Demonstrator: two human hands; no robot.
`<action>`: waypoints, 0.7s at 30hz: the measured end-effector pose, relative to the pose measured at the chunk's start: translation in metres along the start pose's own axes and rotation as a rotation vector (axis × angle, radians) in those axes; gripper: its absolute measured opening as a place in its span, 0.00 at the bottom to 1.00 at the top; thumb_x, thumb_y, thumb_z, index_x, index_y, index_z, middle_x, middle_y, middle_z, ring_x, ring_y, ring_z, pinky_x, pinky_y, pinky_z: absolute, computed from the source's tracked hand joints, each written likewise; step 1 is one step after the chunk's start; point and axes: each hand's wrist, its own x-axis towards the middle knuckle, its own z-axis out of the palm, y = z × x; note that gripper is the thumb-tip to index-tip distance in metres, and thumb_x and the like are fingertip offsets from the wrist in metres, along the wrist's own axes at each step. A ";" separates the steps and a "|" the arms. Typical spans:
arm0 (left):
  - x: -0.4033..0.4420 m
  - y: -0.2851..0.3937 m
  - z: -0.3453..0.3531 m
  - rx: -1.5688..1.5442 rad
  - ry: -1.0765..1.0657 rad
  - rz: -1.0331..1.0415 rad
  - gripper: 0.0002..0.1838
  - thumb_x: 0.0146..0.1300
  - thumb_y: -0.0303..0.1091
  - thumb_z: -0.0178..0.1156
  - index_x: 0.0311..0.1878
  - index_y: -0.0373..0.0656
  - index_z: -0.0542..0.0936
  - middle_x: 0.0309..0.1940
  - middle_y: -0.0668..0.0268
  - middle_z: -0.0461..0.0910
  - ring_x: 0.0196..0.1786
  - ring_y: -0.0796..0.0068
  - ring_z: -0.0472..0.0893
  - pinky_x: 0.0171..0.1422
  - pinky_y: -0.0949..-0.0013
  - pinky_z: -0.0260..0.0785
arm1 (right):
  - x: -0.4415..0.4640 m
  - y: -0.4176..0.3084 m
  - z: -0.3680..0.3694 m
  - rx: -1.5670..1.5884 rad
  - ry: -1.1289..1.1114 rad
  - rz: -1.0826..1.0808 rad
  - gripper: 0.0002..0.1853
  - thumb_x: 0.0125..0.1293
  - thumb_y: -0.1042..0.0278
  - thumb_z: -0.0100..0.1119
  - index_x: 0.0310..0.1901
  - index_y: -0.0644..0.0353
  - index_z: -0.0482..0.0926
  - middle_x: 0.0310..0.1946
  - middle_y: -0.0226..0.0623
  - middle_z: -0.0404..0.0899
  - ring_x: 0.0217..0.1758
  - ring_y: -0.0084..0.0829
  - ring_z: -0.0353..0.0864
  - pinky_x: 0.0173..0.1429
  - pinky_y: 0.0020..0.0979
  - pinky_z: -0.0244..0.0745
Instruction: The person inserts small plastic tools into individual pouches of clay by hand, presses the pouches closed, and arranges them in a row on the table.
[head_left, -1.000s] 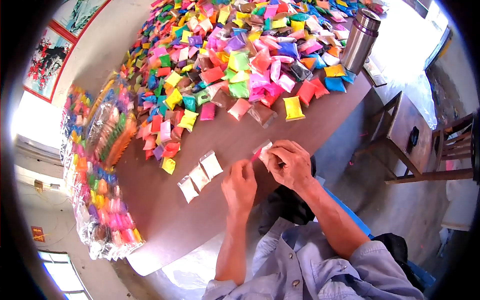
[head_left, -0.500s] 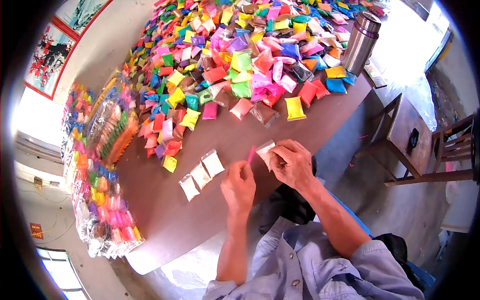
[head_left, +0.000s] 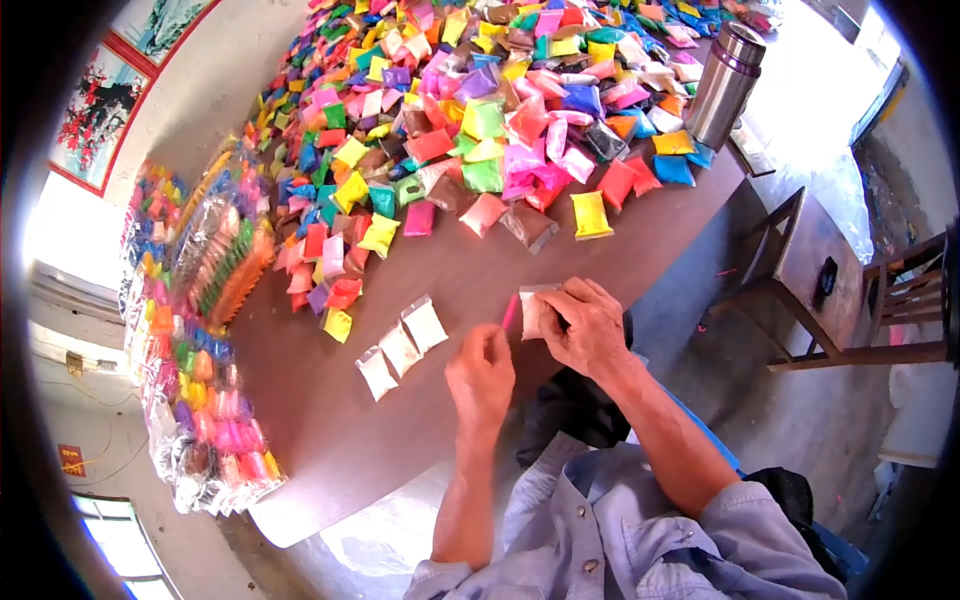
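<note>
My left hand is closed in a pinch around a thin pink stick, whose tip points up beside a small packet. That clear packet of white material is gripped by my right hand, its fingers curled over the right side and hiding part of it. The stick and the packet are very close; whether they touch I cannot tell. Left of my hands, three similar white packets lie in a slanting row on the brown table.
A large heap of colourful small packets covers the far side of the table. Bundled packets in clear plastic line the left edge. A steel thermos stands at the back right. A wooden stool is beyond the right edge.
The packet in my right hand has turned more upright and shifted slightly. My left hand has moved a little to the right with the pink stick.
</note>
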 end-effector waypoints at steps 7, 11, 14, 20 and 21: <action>-0.009 0.014 -0.009 -0.193 -0.053 -0.053 0.05 0.69 0.28 0.67 0.43 0.36 0.85 0.32 0.55 0.87 0.31 0.63 0.86 0.38 0.63 0.78 | 0.001 0.000 0.002 0.028 0.008 -0.021 0.09 0.56 0.78 0.68 0.39 0.58 0.86 0.29 0.35 0.80 0.31 0.42 0.80 0.37 0.39 0.77; -0.005 0.002 -0.004 -0.085 -0.020 -0.038 0.05 0.69 0.28 0.67 0.43 0.36 0.85 0.31 0.55 0.87 0.31 0.61 0.86 0.38 0.63 0.77 | -0.001 0.003 0.002 -0.018 -0.012 0.012 0.07 0.56 0.77 0.69 0.37 0.58 0.86 0.28 0.36 0.79 0.32 0.43 0.81 0.38 0.39 0.78; -0.001 0.008 -0.012 -0.108 -0.050 -0.140 0.05 0.69 0.28 0.67 0.42 0.37 0.85 0.31 0.56 0.87 0.32 0.61 0.87 0.39 0.62 0.78 | 0.000 0.002 0.003 -0.026 0.003 0.004 0.05 0.56 0.76 0.70 0.35 0.58 0.85 0.29 0.37 0.79 0.32 0.43 0.81 0.38 0.39 0.79; -0.016 0.022 -0.020 -0.261 -0.021 -0.133 0.07 0.71 0.30 0.67 0.42 0.34 0.85 0.29 0.65 0.85 0.31 0.80 0.81 0.37 0.70 0.74 | 0.001 -0.003 0.003 0.032 0.038 0.070 0.06 0.57 0.76 0.71 0.35 0.59 0.85 0.32 0.38 0.81 0.34 0.43 0.84 0.39 0.39 0.81; -0.020 0.022 -0.017 -0.271 -0.023 -0.129 0.07 0.71 0.29 0.67 0.43 0.34 0.85 0.30 0.64 0.86 0.31 0.80 0.82 0.38 0.71 0.75 | 0.002 -0.003 0.002 0.046 0.033 0.088 0.07 0.56 0.77 0.71 0.36 0.59 0.85 0.33 0.38 0.82 0.35 0.44 0.85 0.40 0.39 0.82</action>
